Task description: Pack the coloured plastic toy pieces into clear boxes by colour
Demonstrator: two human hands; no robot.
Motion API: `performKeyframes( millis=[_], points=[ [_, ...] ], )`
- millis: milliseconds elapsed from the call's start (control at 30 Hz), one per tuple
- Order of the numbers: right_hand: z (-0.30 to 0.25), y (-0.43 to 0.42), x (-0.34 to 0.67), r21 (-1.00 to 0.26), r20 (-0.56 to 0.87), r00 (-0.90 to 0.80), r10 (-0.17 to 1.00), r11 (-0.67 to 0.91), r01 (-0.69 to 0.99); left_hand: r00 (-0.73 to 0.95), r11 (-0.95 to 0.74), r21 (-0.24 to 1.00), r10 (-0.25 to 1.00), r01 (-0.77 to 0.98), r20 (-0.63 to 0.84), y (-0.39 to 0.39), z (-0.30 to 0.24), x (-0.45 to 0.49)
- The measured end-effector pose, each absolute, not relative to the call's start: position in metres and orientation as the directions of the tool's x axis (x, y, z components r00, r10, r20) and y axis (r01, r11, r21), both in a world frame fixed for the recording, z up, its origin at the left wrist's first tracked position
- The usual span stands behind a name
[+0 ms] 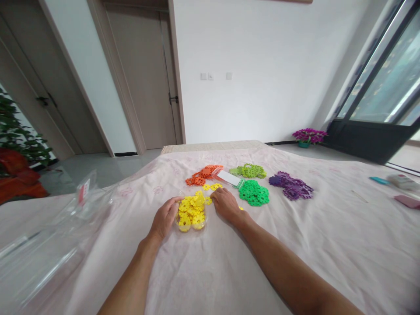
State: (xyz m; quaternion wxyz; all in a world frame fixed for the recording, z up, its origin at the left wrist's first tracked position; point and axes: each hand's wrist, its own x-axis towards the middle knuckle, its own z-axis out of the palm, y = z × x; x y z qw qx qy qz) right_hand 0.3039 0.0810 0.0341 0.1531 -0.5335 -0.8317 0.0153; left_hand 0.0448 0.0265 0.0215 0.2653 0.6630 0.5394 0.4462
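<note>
A small clear plastic box (192, 227) full of yellow snowflake pieces (191, 211) lies on the pale pink sheet (295, 245). My left hand (166, 217) curls round the box's left side and holds it. My right hand (225, 204) rests on the sheet just right of the box, fingers bent over a few loose yellow pieces (212, 187); what its fingertips pinch is hidden. Beyond lie piles of orange pieces (201, 174), light green pieces (249, 171), bright green pieces (253, 192) and purple pieces (291, 185). A clear lid with a white label (229, 178) lies between the piles.
A clear plastic bag (52, 245) lies crumpled at the left of the bed. Small items, one teal (379, 180) and one pink (407, 201), sit at the far right edge. Doors, a potted plant (19, 135) and purple flowers (309, 135) stand beyond the bed.
</note>
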Motion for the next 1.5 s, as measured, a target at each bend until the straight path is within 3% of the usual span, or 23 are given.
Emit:
performKeyframes(
  millis=[467,700,900,1200,1367,1500],
  points=[
    [0.038,0.077,0.3,-0.264,0.223,-0.465,0.857,0.512,0.817,0.023,-0.273,0.837,0.954,0.475,0.299,0.027,0.02,0.044],
    [0.033,0.074,0.298,-0.235,0.306,-0.586,0.75,0.656,0.717,0.019,-0.27,0.841,0.955,0.468,0.295,0.027,0.021,0.045],
    [0.034,0.074,0.295,-0.229,0.312,-0.552,0.773,0.625,0.746,0.012,-0.272,0.843,0.954,0.465,0.301,0.027,0.02,0.044],
    [0.028,0.083,0.298,-0.459,0.233,-0.423,0.876,0.482,0.746,0.022,-0.271,0.842,0.955,0.466,0.295,0.028,0.019,0.044],
    [0.025,0.083,0.296,-0.546,0.386,-0.392,0.835,0.549,0.633,0.021,-0.267,0.839,0.956,0.475,0.293,0.027,0.02,0.044],
    [0.031,0.085,0.293,-0.678,0.477,-0.219,0.851,0.515,0.525,0.027,-0.281,0.841,0.953,0.463,0.303,0.027,0.02,0.044]
  ],
)
